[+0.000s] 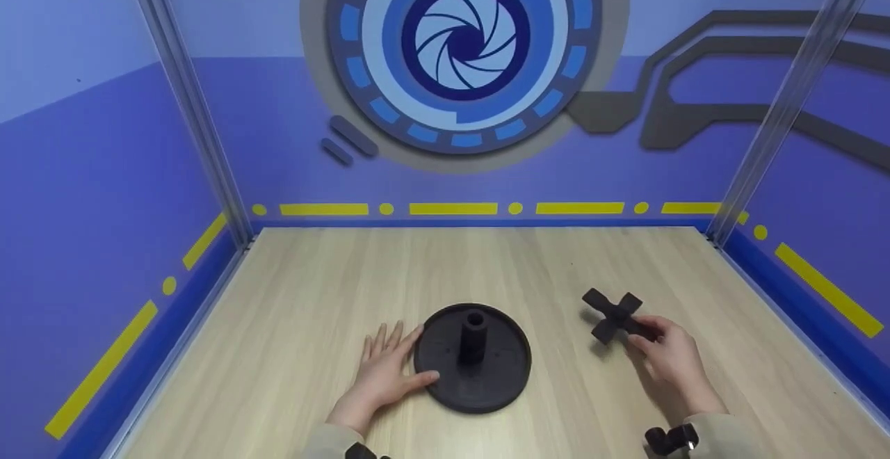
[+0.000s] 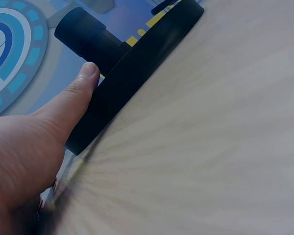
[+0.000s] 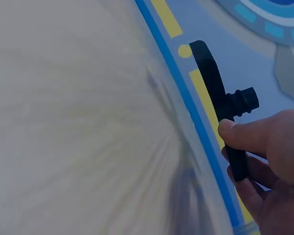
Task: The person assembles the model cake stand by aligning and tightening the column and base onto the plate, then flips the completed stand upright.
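Note:
A round black base (image 1: 502,375) with a raised rim lies flat on the table, and a hollow post (image 1: 474,341) stands upright from its middle. My left hand (image 1: 382,374) is spread at the base's left side, with the thumb lying against the rim; the left wrist view shows that thumb (image 2: 76,98) alongside the disc edge (image 2: 137,68). To the right, my right hand (image 1: 673,356) pinches one arm of a black cross-shaped piece (image 1: 616,313), held above the table. In the right wrist view a short ridged stub (image 3: 246,101) sticks out from the cross's centre.
The light wood tabletop (image 1: 334,271) is enclosed by blue printed panels (image 1: 264,132) at the back and both sides. Metal posts (image 1: 191,97) stand at the rear corners. A dark wrist device (image 1: 671,438) sits on the right wrist.

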`<state>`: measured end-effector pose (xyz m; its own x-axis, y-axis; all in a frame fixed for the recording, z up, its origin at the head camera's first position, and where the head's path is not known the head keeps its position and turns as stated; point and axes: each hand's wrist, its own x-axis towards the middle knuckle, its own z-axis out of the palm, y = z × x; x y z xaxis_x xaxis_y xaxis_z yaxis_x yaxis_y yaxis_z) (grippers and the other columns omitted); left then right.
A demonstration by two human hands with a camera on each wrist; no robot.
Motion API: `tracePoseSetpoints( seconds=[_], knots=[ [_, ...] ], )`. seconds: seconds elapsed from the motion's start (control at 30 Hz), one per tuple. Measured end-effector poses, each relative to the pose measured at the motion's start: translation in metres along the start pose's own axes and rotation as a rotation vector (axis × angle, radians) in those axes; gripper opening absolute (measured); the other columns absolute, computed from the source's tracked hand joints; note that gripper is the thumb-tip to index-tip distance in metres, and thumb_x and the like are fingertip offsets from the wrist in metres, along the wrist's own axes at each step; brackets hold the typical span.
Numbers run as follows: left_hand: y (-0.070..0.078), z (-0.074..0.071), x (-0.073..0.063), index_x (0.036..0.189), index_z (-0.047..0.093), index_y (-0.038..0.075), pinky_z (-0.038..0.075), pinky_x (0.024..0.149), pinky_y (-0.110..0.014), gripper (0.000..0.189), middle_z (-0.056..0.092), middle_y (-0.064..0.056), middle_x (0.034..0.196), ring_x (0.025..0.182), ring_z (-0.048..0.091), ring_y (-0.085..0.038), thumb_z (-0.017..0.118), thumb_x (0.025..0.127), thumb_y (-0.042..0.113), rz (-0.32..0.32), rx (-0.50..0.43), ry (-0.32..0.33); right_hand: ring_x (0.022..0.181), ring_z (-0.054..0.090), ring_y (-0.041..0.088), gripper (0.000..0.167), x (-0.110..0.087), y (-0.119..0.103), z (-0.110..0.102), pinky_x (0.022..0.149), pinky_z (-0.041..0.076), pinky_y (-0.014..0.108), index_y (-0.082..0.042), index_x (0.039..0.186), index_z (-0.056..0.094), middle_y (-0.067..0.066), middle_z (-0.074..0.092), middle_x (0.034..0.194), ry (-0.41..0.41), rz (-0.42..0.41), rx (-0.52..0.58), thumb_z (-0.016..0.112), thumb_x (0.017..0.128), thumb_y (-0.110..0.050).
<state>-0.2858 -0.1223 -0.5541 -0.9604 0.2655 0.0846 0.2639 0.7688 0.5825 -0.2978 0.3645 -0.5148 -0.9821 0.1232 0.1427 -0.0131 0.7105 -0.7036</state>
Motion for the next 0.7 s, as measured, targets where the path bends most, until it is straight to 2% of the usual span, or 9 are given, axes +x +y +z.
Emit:
tracePoseSetpoints(
  seconds=[0.13, 0.23, 0.3, 0.4, 0.53, 0.63, 0.7],
  knots=[
    [-0.001, 0.001, 0.002, 0.16, 0.038, 0.02, 0.001, 0.127, -0.07, 0.096, 0.024, -0.025, 0.169, 0.158, 0.009, -0.052, 0.07, 0.084, 0.069, -0.004, -0.003, -0.002, 0.126, 0.059, 0.045, 0.04, -0.002, -0.013, 0.001, 0.111, 0.046, 0.061, 0.006, 0.133, 0.062, 0.029, 0.065, 0.132, 0.016, -0.05, 0.025, 0.068, 0.097, -0.011],
    [-0.001, 0.001, 0.002, 0.16, 0.038, 0.02, 0.001, 0.127, -0.07, 0.095, 0.024, -0.025, 0.169, 0.158, 0.009, -0.053, 0.07, 0.085, 0.068, -0.001, -0.005, -0.002, 0.122, 0.063, 0.04, 0.037, -0.002, -0.022, 0.002, 0.109, 0.05, 0.055, 0.004, 0.131, 0.065, 0.026, 0.068, 0.128, 0.047, -0.093, 0.028, 0.069, 0.097, -0.011],
    [-0.001, 0.0, 0.002, 0.16, 0.038, 0.02, 0.001, 0.127, -0.07, 0.095, 0.024, -0.026, 0.169, 0.157, 0.009, -0.053, 0.071, 0.085, 0.067, -0.001, -0.008, -0.003, 0.116, 0.067, 0.033, 0.035, -0.003, -0.028, 0.003, 0.104, 0.056, 0.047, 0.002, 0.129, 0.068, 0.022, 0.071, 0.123, 0.069, -0.125, 0.024, 0.071, 0.097, -0.011],
    [0.0, 0.0, 0.002, 0.16, 0.038, 0.02, 0.0, 0.127, -0.071, 0.095, 0.024, -0.026, 0.168, 0.157, 0.009, -0.053, 0.071, 0.084, 0.068, -0.002, -0.014, -0.001, 0.105, 0.069, 0.017, 0.031, -0.004, -0.037, 0.003, 0.094, 0.061, 0.027, 0.0, 0.124, 0.072, 0.019, 0.074, 0.118, 0.088, -0.161, 0.03, 0.074, 0.095, -0.013],
    [0.001, 0.0, 0.001, 0.16, 0.038, 0.02, 0.0, 0.127, -0.07, 0.096, 0.024, -0.025, 0.169, 0.157, 0.009, -0.053, 0.07, 0.084, 0.069, -0.007, -0.007, 0.0, 0.096, 0.068, -0.001, 0.026, -0.007, -0.048, 0.003, 0.083, 0.056, 0.008, -0.002, 0.12, 0.075, 0.018, 0.075, 0.116, 0.079, -0.168, 0.061, 0.073, 0.096, -0.014],
    [0.001, 0.0, 0.0, 0.16, 0.038, 0.02, 0.001, 0.127, -0.071, 0.096, 0.024, -0.026, 0.169, 0.157, 0.009, -0.053, 0.07, 0.084, 0.068, -0.005, -0.005, 0.0, 0.093, 0.066, -0.005, 0.024, -0.009, -0.055, 0.004, 0.081, 0.054, 0.006, -0.004, 0.119, 0.076, 0.016, 0.076, 0.114, 0.06, -0.16, 0.07, 0.071, 0.098, -0.014],
    [0.001, 0.0, 0.001, 0.16, 0.038, 0.02, 0.001, 0.127, -0.07, 0.095, 0.024, -0.026, 0.169, 0.157, 0.009, -0.053, 0.071, 0.084, 0.068, -0.005, -0.007, -0.002, 0.093, 0.067, -0.003, 0.023, -0.01, -0.059, 0.005, 0.08, 0.054, 0.007, -0.006, 0.118, 0.076, 0.014, 0.077, 0.113, 0.046, -0.153, 0.063, 0.069, 0.099, -0.017]
  ],
)
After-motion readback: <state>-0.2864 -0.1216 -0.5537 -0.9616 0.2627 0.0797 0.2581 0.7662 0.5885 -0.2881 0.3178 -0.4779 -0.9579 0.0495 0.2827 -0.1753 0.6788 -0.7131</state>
